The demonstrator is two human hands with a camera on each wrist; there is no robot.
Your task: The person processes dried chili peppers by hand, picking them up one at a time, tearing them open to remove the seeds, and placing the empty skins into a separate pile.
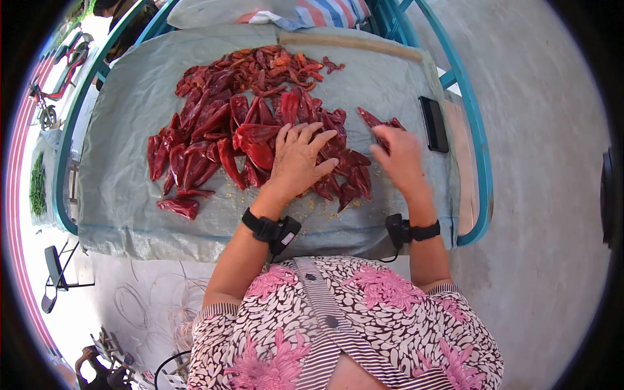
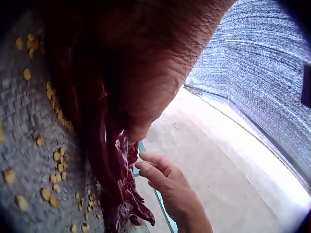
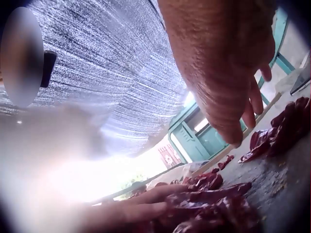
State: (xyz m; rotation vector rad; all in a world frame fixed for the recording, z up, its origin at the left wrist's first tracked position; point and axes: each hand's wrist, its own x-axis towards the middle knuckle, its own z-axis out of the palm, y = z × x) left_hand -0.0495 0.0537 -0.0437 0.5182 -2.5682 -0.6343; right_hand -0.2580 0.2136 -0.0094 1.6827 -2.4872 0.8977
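Observation:
Dark red dried peppers [image 1: 201, 117] lie in a broad pile on a grey-green woven sheet [image 1: 117, 162], with smaller orange-red ones [image 1: 279, 62] behind. The left hand [image 1: 296, 156] rests on the pile's right part, fingers spread; peppers [image 2: 104, 160] show under it in the left wrist view. To its right, the right hand [image 1: 402, 159] is over the near side of a small separate group of peppers [image 1: 369, 118]. In the right wrist view this hand [image 3: 223, 63] hangs with fingers loosely extended and nothing visible in them, beside those peppers [image 3: 284, 128].
A black phone [image 1: 433, 123] lies at the sheet's right side. Teal metal rails [image 1: 478, 149] flank the surface, and a wooden strip [image 1: 351, 45] crosses its back. Striped and pale bags [image 1: 318, 13] sit beyond. Yellow seeds [image 2: 58, 155] are scattered near the pile's front.

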